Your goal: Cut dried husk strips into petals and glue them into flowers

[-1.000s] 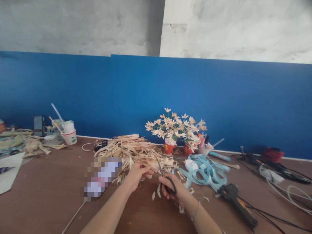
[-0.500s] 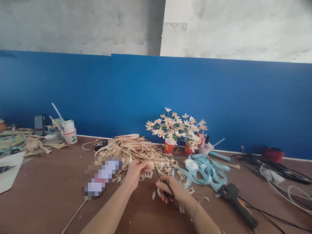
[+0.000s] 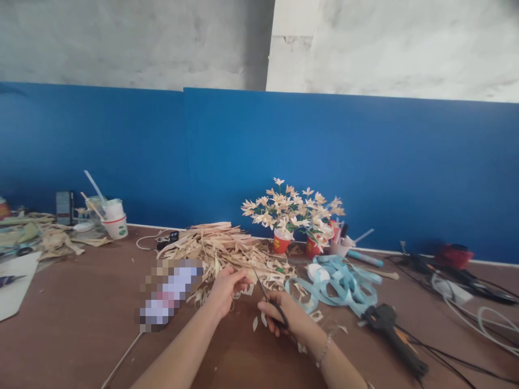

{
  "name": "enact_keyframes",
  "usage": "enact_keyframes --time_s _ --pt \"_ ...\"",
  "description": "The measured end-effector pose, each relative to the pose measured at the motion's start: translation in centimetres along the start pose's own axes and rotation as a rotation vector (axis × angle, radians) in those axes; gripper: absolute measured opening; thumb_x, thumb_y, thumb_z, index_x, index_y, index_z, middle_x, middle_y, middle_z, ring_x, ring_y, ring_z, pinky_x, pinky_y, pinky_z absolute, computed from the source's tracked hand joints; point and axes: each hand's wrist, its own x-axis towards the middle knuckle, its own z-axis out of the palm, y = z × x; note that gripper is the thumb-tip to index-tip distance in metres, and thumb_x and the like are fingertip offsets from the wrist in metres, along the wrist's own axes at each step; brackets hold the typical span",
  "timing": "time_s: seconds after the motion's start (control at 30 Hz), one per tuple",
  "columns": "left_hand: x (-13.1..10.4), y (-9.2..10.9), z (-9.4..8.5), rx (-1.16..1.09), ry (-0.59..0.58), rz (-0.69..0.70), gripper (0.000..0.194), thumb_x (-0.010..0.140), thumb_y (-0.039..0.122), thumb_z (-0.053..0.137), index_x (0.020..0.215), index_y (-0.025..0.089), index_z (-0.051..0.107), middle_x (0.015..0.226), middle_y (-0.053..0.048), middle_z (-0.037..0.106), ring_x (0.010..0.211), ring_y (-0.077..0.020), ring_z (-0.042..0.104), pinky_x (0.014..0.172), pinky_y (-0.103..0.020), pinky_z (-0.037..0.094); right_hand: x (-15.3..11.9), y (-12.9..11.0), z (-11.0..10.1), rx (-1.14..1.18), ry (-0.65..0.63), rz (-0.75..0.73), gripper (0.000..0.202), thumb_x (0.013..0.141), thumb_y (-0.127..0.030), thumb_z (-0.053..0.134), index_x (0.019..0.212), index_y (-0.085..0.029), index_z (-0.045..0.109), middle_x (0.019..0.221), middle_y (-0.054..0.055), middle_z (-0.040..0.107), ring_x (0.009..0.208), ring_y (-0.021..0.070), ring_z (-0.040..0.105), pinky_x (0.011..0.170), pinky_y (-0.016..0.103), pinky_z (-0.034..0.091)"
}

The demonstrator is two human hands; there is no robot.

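My left hand [image 3: 227,289] pinches a small pale piece of husk [image 3: 251,276] between thumb and fingers, in front of a heap of dry husk strips [image 3: 227,243]. My right hand [image 3: 286,313] is closed round the black handles of the scissors [image 3: 272,302]. Their blades point up and away, with the tips beside the pale piece. Small cut petals [image 3: 255,324] lie on the brown table [image 3: 239,359] just below the hands.
Red cups [image 3: 281,242] of pale flowers stand behind the heap. Blue ribbon [image 3: 344,283] and a black glue gun [image 3: 393,335] with cords lie to the right. A phone-like object, pixelated [image 3: 170,294], lies left, with a white cup [image 3: 116,227] farther back.
The pale piece at my left fingertips now shows more clearly beside the scissor tips. Both hands have barely moved.
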Motion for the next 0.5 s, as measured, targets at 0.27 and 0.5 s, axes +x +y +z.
enact_keyframes --time_s 0.27,0.5 --pt "0.29 0.03 -0.16 -0.024 0.004 0.018 0.011 0.069 0.009 0.066 0.062 0.011 0.057 0.058 -0.001 0.062 0.054 -0.0085 0.062 0.049 -0.012 0.049 0.24 0.55 -0.21 -0.001 -0.011 -0.023 0.042 0.069 -0.056 0.060 0.071 -0.016 0.049 0.042 -0.005 0.052 0.031 0.0053 0.041 0.030 0.015 0.019" --pt "0.50 -0.09 -0.35 -0.049 -0.010 0.003 0.011 0.070 0.008 0.065 0.063 0.012 0.057 0.059 -0.001 0.063 0.055 -0.0081 0.062 0.051 -0.013 0.051 0.48 0.92 -0.18 -0.015 0.006 -0.024 0.041 0.069 -0.055 0.060 0.073 -0.016 0.048 0.040 -0.007 0.050 0.030 0.0050 0.040 0.030 0.015 0.020"
